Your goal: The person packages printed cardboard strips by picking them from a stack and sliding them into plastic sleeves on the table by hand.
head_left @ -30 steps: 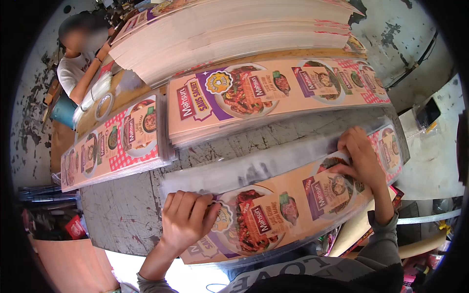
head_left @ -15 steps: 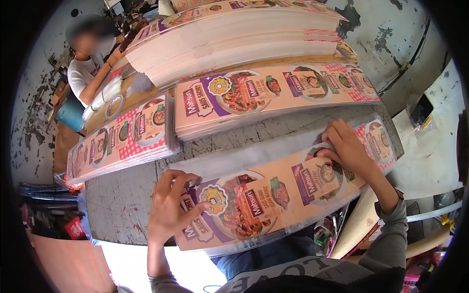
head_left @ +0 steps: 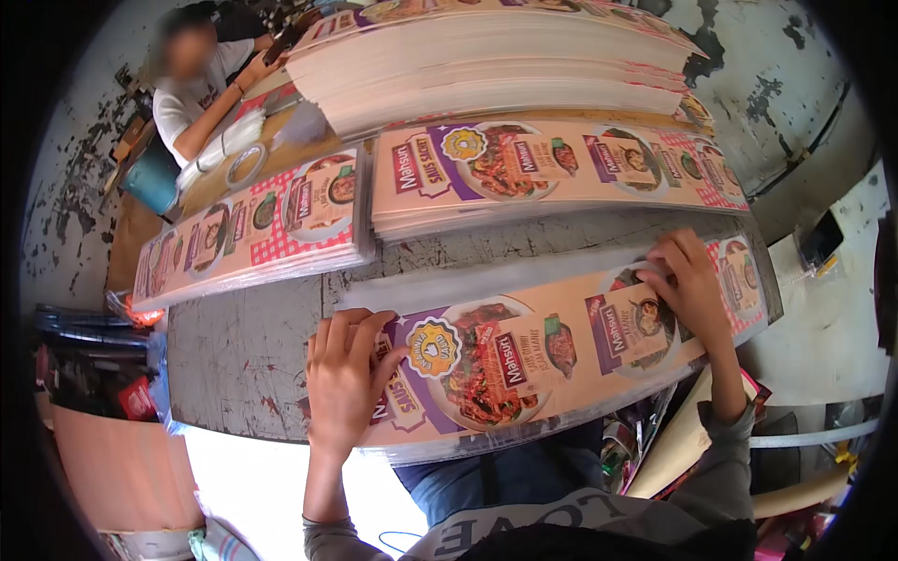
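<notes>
view: head-worn, single | faces: forward and down, past the wearer's grey shirt [head_left: 613, 512] at the bottom edge | near: left hand [head_left: 348, 379] and right hand [head_left: 692, 288] above the worktable [head_left: 234, 360] | farther: tall stack [head_left: 496, 79], co-worker [head_left: 182, 117] at upper left | image field: wide, bowed, dark-cornered

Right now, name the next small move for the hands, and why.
Probably fold the clear plastic strip over the printed sheet: it sticks out beyond the sheet's far edge, near which the left hand and right hand rest.
</notes>
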Demonstrator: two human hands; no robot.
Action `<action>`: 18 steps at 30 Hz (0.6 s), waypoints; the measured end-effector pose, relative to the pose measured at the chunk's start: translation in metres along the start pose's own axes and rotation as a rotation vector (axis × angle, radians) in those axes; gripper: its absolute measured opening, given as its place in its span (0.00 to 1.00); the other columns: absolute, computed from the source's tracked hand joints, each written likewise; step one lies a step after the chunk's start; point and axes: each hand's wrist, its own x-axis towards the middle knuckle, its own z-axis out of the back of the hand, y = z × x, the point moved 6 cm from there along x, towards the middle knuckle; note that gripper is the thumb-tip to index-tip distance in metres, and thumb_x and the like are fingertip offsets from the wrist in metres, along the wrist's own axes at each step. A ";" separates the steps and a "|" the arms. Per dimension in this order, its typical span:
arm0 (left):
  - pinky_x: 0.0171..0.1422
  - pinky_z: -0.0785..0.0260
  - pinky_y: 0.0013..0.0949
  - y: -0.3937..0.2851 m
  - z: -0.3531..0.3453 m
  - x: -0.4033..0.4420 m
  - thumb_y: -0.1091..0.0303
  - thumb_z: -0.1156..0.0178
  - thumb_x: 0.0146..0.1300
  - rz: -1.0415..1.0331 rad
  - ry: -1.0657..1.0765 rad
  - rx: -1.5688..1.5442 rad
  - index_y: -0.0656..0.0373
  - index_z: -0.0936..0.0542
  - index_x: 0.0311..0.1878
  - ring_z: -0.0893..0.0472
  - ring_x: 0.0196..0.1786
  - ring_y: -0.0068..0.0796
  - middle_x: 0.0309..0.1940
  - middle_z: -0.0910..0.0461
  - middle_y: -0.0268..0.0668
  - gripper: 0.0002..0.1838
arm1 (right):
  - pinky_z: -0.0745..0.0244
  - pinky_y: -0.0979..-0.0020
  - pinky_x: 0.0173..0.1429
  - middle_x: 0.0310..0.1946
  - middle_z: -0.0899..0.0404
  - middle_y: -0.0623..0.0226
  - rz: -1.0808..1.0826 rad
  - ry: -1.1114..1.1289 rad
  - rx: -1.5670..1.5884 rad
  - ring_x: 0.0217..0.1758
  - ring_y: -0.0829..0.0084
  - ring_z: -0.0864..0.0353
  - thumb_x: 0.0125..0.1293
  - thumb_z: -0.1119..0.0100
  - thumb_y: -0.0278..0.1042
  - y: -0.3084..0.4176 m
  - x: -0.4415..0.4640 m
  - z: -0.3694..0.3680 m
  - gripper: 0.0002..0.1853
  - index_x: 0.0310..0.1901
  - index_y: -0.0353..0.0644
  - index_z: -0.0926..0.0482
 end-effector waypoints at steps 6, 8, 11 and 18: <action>0.48 0.36 0.41 0.011 -0.002 -0.011 0.63 0.30 0.40 0.145 -0.029 -0.154 0.57 0.23 0.43 0.28 0.42 0.40 0.40 0.28 0.39 0.24 | 0.35 0.62 0.50 0.46 0.34 0.57 -0.107 0.113 0.036 0.48 0.54 0.32 0.44 0.33 0.31 0.018 -0.007 0.004 0.23 0.44 0.39 0.29; 0.50 0.37 0.43 0.012 0.000 -0.014 0.63 0.29 0.39 0.146 -0.067 -0.135 0.57 0.23 0.43 0.29 0.43 0.41 0.40 0.28 0.39 0.24 | 0.35 0.62 0.50 0.46 0.34 0.56 -0.106 0.102 0.043 0.48 0.54 0.32 0.44 0.33 0.30 0.017 -0.009 -0.001 0.23 0.44 0.39 0.29; 0.51 0.39 0.45 0.011 0.001 -0.014 0.61 0.29 0.39 0.087 -0.058 -0.033 0.56 0.23 0.43 0.29 0.43 0.41 0.39 0.29 0.39 0.25 | 0.34 0.62 0.50 0.46 0.34 0.55 -0.177 0.053 0.113 0.48 0.54 0.32 0.44 0.32 0.30 0.010 -0.011 -0.003 0.24 0.43 0.39 0.30; 0.49 0.42 0.42 0.011 -0.002 -0.007 0.58 0.29 0.39 0.085 -0.029 -0.008 0.56 0.23 0.40 0.30 0.43 0.38 0.37 0.30 0.38 0.23 | 0.34 0.62 0.49 0.45 0.34 0.55 -0.206 0.038 0.089 0.47 0.55 0.32 0.46 0.35 0.29 0.011 -0.011 -0.004 0.21 0.42 0.37 0.31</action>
